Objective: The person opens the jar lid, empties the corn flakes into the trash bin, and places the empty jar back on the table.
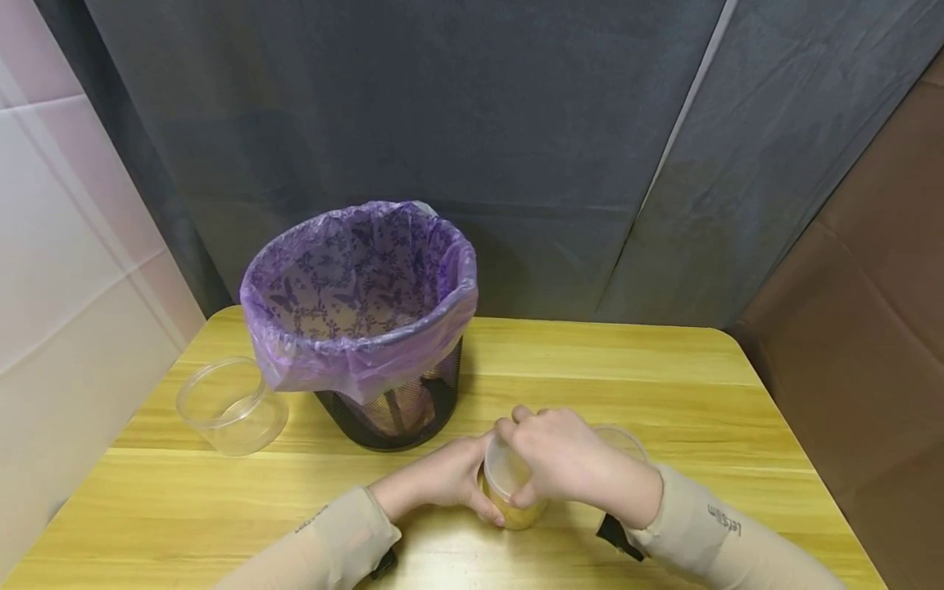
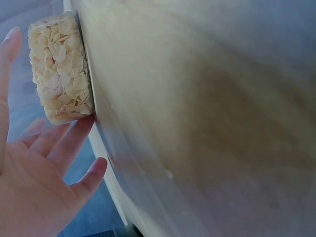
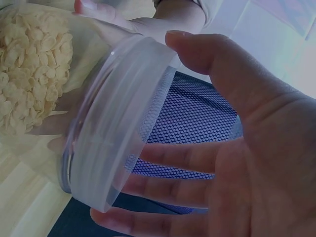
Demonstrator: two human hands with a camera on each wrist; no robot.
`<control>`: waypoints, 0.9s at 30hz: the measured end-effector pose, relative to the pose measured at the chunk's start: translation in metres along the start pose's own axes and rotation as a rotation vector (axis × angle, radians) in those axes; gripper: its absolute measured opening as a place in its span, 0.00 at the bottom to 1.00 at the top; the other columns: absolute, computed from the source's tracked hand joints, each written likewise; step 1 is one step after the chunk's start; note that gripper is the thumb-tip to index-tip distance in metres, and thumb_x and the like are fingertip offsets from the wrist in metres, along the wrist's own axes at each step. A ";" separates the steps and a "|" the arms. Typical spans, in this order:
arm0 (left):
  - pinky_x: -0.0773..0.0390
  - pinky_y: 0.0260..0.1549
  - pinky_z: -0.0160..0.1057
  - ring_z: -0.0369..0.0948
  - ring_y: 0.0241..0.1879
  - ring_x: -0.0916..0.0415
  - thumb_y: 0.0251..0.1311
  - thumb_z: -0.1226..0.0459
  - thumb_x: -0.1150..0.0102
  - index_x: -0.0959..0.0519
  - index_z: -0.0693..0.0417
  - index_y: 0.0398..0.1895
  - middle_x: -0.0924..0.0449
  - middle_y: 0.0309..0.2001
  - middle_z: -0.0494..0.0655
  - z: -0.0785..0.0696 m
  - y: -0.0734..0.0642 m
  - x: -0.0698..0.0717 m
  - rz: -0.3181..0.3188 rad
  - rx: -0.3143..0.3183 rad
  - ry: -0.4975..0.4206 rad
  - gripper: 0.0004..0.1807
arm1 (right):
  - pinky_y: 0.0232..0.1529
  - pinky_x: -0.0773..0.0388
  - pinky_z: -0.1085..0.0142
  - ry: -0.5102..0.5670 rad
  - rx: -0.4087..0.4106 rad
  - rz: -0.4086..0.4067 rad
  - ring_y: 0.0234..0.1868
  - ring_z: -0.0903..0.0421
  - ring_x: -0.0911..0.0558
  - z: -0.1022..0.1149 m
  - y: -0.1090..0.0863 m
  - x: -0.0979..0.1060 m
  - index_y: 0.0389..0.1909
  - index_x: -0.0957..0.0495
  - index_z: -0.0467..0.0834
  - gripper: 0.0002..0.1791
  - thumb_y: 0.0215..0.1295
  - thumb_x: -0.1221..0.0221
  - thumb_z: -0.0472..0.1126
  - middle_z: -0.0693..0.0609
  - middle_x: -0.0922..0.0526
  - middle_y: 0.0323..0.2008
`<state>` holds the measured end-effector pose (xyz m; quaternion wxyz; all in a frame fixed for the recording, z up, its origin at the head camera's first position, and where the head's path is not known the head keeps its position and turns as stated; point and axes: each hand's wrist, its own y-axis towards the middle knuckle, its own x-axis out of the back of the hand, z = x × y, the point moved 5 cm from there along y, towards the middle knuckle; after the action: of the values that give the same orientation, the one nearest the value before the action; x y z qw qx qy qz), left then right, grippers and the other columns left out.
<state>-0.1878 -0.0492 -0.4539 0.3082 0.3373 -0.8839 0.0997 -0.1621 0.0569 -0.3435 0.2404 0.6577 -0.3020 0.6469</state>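
A: Step in hand?
B: Lid work, I'd judge. Right hand (image 1: 560,459) is on a translucent white round plastic lid (image 1: 504,474) at the mouth of a clear cylindrical plastic jar (image 1: 527,516) holding pale yellow flakes (image 2: 61,64). Going on or coming off? Can't tell.
A: Hand states?
B: Right: half curled, thumb on one edge of the lid, fingertips spread along the opposite edge, gripping it. Left hand (image 1: 450,475): wide curve round the jar, thumb on the near side, fingers on the far side, holding it.
A: Jar relative to the hands?
B: Between them: inside the left one's curve, below the right. Base looks to be on the yellow wood-grain bench (image 1: 627,360).
A: Next move calls for?
B: My guess: left steady on the jar, right working the lid evenly. Squeezing hard might flex the wall.
A: Rest?
B: Black wire-mesh bin (image 1: 401,418) with a purple patterned plastic liner (image 1: 324,360), beyond and left of the jar, apart from it. Clear round plastic tub (image 1: 247,434) just left of the bin. Another clear round piece (image 1: 625,441) behind the right hand, partly hidden; can't identify.
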 end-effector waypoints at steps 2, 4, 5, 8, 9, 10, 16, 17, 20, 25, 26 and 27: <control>0.29 0.52 0.35 0.31 0.46 0.26 0.31 0.54 0.19 0.35 0.43 0.60 0.23 0.47 0.33 0.000 0.000 0.000 0.000 -0.002 0.006 0.48 | 0.23 0.25 0.66 0.000 0.006 0.008 0.24 0.55 0.24 0.000 0.000 0.000 0.45 0.23 0.44 0.37 0.32 0.25 0.60 0.53 0.25 0.31; 0.29 0.52 0.35 0.31 0.46 0.27 0.31 0.54 0.19 0.35 0.43 0.60 0.23 0.47 0.34 0.000 0.000 0.000 -0.001 -0.001 0.010 0.47 | 0.22 0.26 0.66 0.002 0.018 0.008 0.25 0.55 0.25 0.000 -0.001 -0.001 0.45 0.23 0.45 0.37 0.31 0.25 0.58 0.54 0.26 0.32; 0.29 0.52 0.35 0.31 0.46 0.27 0.31 0.54 0.19 0.35 0.43 0.60 0.23 0.47 0.34 0.000 0.000 0.000 -0.001 -0.001 0.012 0.47 | 0.22 0.26 0.66 0.005 0.027 0.004 0.25 0.54 0.25 0.000 -0.001 0.000 0.44 0.23 0.46 0.37 0.30 0.24 0.57 0.54 0.26 0.32; 0.29 0.53 0.36 0.31 0.47 0.27 0.31 0.54 0.19 0.35 0.43 0.59 0.23 0.48 0.33 0.000 -0.001 0.000 0.001 0.001 0.009 0.47 | 0.21 0.27 0.66 0.017 0.051 0.000 0.26 0.55 0.26 0.000 -0.001 0.000 0.45 0.23 0.47 0.37 0.29 0.24 0.55 0.55 0.26 0.34; 0.29 0.53 0.36 0.31 0.47 0.27 0.31 0.54 0.19 0.34 0.43 0.59 0.23 0.48 0.33 0.000 -0.001 0.000 0.002 0.002 0.006 0.47 | 0.21 0.27 0.66 0.021 0.059 -0.001 0.26 0.55 0.26 0.000 -0.001 0.000 0.45 0.23 0.47 0.37 0.28 0.24 0.54 0.55 0.26 0.34; 0.29 0.53 0.36 0.31 0.48 0.27 0.31 0.54 0.19 0.34 0.43 0.59 0.23 0.48 0.33 -0.001 -0.001 0.000 0.002 0.001 0.005 0.47 | 0.21 0.28 0.66 0.027 0.065 -0.001 0.26 0.55 0.26 0.000 -0.001 0.000 0.46 0.23 0.48 0.37 0.28 0.24 0.54 0.56 0.26 0.35; 0.30 0.54 0.35 0.31 0.48 0.27 0.31 0.55 0.19 0.32 0.44 0.58 0.24 0.48 0.31 0.000 -0.001 -0.001 0.012 0.015 -0.015 0.45 | 0.23 0.27 0.67 0.063 0.089 0.019 0.31 0.55 0.26 -0.001 -0.002 0.001 0.50 0.24 0.50 0.40 0.27 0.24 0.50 0.56 0.25 0.39; 0.30 0.54 0.35 0.30 0.48 0.27 0.31 0.55 0.19 0.32 0.43 0.58 0.24 0.48 0.31 0.000 -0.002 -0.001 0.015 0.016 -0.021 0.45 | 0.24 0.27 0.68 0.068 0.092 0.024 0.32 0.55 0.26 -0.001 -0.002 0.001 0.51 0.24 0.50 0.40 0.27 0.24 0.50 0.56 0.25 0.41; 0.30 0.53 0.35 0.30 0.47 0.27 0.32 0.55 0.19 0.32 0.43 0.58 0.24 0.48 0.30 -0.001 -0.002 -0.001 0.018 0.016 -0.027 0.44 | 0.26 0.26 0.68 0.088 0.110 0.029 0.35 0.54 0.25 -0.002 -0.003 0.001 0.53 0.24 0.51 0.42 0.27 0.23 0.49 0.55 0.24 0.45; 0.30 0.54 0.36 0.30 0.48 0.27 0.31 0.55 0.19 0.32 0.43 0.58 0.24 0.48 0.31 -0.001 -0.002 0.000 0.008 0.012 -0.008 0.45 | 0.30 0.24 0.66 0.111 0.145 0.024 0.38 0.54 0.25 -0.002 -0.005 0.001 0.55 0.25 0.51 0.44 0.28 0.22 0.50 0.56 0.24 0.49; 0.30 0.54 0.36 0.31 0.48 0.27 0.31 0.54 0.19 0.32 0.43 0.59 0.24 0.48 0.31 -0.002 -0.002 0.000 0.007 0.010 -0.005 0.45 | 0.31 0.24 0.66 0.113 0.150 0.023 0.38 0.54 0.25 -0.002 -0.005 0.001 0.55 0.25 0.51 0.43 0.28 0.22 0.50 0.56 0.24 0.49; 0.30 0.54 0.36 0.31 0.48 0.28 0.31 0.54 0.19 0.32 0.44 0.60 0.24 0.49 0.32 -0.002 -0.002 0.000 0.005 0.008 0.000 0.46 | 0.31 0.23 0.65 0.113 0.156 0.025 0.39 0.54 0.25 -0.002 -0.006 0.001 0.55 0.25 0.52 0.44 0.28 0.22 0.50 0.56 0.24 0.49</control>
<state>-0.1861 -0.0501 -0.4524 0.3067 0.3363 -0.8843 0.1041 -0.1599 0.0624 -0.3416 0.1971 0.6331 -0.2448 0.7074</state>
